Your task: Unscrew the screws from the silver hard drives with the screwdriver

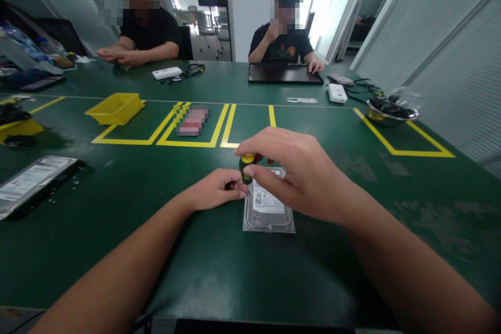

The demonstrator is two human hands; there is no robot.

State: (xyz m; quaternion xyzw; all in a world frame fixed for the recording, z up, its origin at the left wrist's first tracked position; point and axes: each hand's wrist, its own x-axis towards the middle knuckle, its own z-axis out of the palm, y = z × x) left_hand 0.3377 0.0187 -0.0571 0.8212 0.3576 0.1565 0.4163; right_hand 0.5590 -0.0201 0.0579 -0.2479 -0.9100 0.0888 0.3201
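Right hand (301, 177) fingers pinch screwdriver (246, 167) upright over hard drive (269, 207); left hand (217, 190) fingers curled, steadying shaft, on green worktop (195, 271)

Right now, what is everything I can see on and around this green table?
hard drive: one, silver, near edge centre, under the hands
screwdriver: one, yellow and black handle, upright over the drive's left corner
second drive: one, silver, far left
yellow bin: one, left of centre
yellow tape boxes: several, marked on the table
metal bowl: one, right, holding dark parts
white boxes: two, with black cables, far side
laptop: one, black, far side
people: two, seated opposite
left hand: steadying the drive's left edge
right hand: gripping the screwdriver
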